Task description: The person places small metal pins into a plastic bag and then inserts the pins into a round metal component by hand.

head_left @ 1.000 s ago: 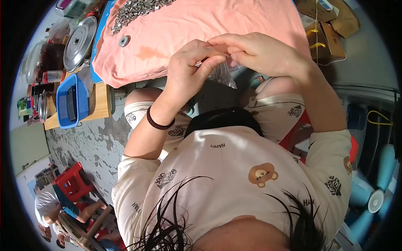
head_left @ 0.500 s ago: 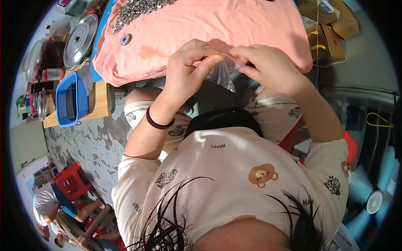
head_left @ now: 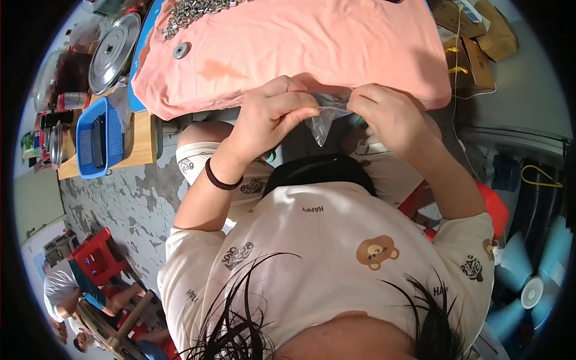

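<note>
- Head view, centre: left hand (head_left: 273, 117) and right hand (head_left: 387, 117) both pinch the top edge of a small clear plastic bag (head_left: 327, 117); contents cannot be told
- Upper right: brown cardboard boxes (head_left: 474, 36)
- Left: blue basket (head_left: 99, 141) holding a dark flat object; silver lid (head_left: 114, 51) above it

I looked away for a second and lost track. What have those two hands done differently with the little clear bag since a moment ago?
Little. The left hand and right hand, pressed close together a second ago, have drawn slightly apart along the top edge of the small clear plastic bag, which now hangs more in the open between them. Both still pinch it. The pink cloth, the pile of small metal parts and the blue basket lie as before.
</note>
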{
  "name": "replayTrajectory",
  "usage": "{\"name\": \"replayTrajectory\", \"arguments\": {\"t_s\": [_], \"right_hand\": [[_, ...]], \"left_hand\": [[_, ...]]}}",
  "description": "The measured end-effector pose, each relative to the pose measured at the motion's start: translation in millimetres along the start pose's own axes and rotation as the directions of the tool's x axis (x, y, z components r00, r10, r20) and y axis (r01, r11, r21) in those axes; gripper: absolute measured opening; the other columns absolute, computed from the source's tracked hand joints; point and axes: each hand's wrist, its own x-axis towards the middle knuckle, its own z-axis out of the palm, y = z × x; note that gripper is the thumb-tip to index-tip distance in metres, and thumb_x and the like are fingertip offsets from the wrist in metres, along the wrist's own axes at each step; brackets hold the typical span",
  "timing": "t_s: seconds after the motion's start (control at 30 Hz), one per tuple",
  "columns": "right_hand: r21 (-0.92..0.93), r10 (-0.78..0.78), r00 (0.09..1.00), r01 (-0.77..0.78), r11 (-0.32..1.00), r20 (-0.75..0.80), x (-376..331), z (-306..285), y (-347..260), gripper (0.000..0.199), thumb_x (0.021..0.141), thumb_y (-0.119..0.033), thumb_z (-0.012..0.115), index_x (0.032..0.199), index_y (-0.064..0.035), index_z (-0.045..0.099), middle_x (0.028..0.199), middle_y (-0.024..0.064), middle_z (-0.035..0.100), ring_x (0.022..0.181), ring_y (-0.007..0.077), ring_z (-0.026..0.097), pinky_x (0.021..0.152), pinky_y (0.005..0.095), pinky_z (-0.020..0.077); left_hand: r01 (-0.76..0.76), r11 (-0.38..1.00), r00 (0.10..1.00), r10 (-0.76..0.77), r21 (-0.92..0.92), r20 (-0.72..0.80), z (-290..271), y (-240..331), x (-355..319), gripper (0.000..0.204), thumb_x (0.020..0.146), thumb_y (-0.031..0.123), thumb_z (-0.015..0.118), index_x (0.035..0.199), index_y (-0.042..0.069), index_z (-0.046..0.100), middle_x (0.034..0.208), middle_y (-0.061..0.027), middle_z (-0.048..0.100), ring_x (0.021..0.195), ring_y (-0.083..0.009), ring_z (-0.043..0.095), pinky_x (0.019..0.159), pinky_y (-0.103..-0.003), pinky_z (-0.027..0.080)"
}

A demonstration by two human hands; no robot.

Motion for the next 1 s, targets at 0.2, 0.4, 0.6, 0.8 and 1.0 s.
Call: {"name": "replayTrajectory", "arguments": {"t_s": [0.2,0.4,0.6,0.8,1.0], "right_hand": [[-0.034,-0.058,0.998,0.058,0.998,-0.006,1,-1,4,0.017,0.073,-0.011,0.044,0.081,-0.0009,0.054,0.082,0.0107,0.052,0.078,0.0263,0.054,0.067,0.0336,0.0446],[-0.284,-0.279,0.95,0.23,0.931,-0.143,-11,2,-8,0.021,0.071,-0.014,0.044,0.086,-0.0033,0.054,0.085,0.0094,0.051,0.084,0.0256,0.052,0.074,0.0343,0.0422],[-0.089,-0.117,0.993,0.119,0.989,0.027,-8,15,1,0.015,0.072,-0.013,0.045,0.079,-0.0045,0.054,0.08,0.0095,0.051,0.08,0.0255,0.051,0.072,0.0341,0.0423],[0.073,-0.151,0.989,0.151,0.986,-0.007,-4,12,-10,0.01,0.07,-0.003,0.056,0.08,-0.0029,0.056,0.081,0.0091,0.053,0.076,0.0255,0.053,0.066,0.0336,0.0441],[0.202,-0.132,0.988,0.114,0.973,0.077,1,10,-24,0.008,0.077,-0.005,0.051,0.082,-0.0018,0.055,0.081,0.0116,0.052,0.076,0.0279,0.053,0.066,0.036,0.0434]], "left_hand": [[-0.015,1.0,1.0,0.015,0.025,0.011,1,-6,-2,0.009,0.07,0.01,0.066,0.076,0.004,0.063,0.075,-0.0058,0.057,0.068,-0.02,0.055,0.06,-0.028,0.046],[0.018,0.985,0.999,-0.024,0.172,0.038,0,1,-20,0.008,0.068,0.009,0.067,0.072,0.005,0.061,0.076,-0.0091,0.058,0.073,-0.0267,0.057,0.066,-0.033,0.045],[0.03,1.0,0.998,-0.03,-0.008,0.054,2,1,-28,0.01,0.069,0.009,0.067,0.075,0.004,0.063,0.075,-0.0073,0.058,0.073,-0.0229,0.056,0.064,-0.03,0.046],[0.079,0.997,0.994,-0.08,0.013,0.075,-13,9,-33,0.011,0.068,0.011,0.068,0.076,0.006,0.064,0.076,-0.0074,0.057,0.071,-0.022,0.057,0.061,-0.03,0.046],[0.096,0.995,0.993,-0.098,0.024,0.066,-22,11,-41,0.012,0.068,0.013,0.068,0.077,0.006,0.064,0.075,-0.0065,0.057,0.072,-0.021,0.057,0.063,-0.029,0.046]]}}
